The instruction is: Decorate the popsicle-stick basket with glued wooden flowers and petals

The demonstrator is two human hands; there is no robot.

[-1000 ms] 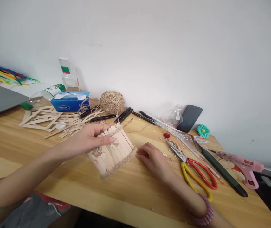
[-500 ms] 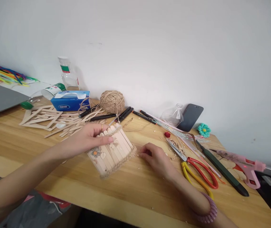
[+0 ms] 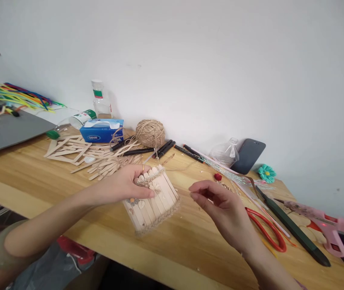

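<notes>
My left hand [image 3: 126, 183] grips a craft-stick panel [image 3: 159, 195] by its upper left edge, thumb on the front and fingers behind. Twine trims two opposite edges of the panel, and flower shapes decorate its face. The panel is tilted above the desk. To the right of it, apart from it, my right hand [image 3: 220, 205] hovers with thumb and forefinger pinched together; anything between the tips is too small to make out. Red-and-yellow-handled scissors [image 3: 276, 237] lie partly hidden behind my right wrist. A small red flower [image 3: 218, 177] lies beyond that hand.
A twine ball [image 3: 150, 133], blue tissue box [image 3: 102, 131] and loose craft sticks [image 3: 99, 165] lie at the back left. A pink glue gun [image 3: 325, 221], dark green cutter [image 3: 292, 227], phone [image 3: 248, 155] and teal flower [image 3: 266, 173] are on the right.
My right hand has risen off the desk, stays pinched, and now covers the scissor blades. The view has shifted left, so the desk things appear further right. My left hand keeps holding the panel.
</notes>
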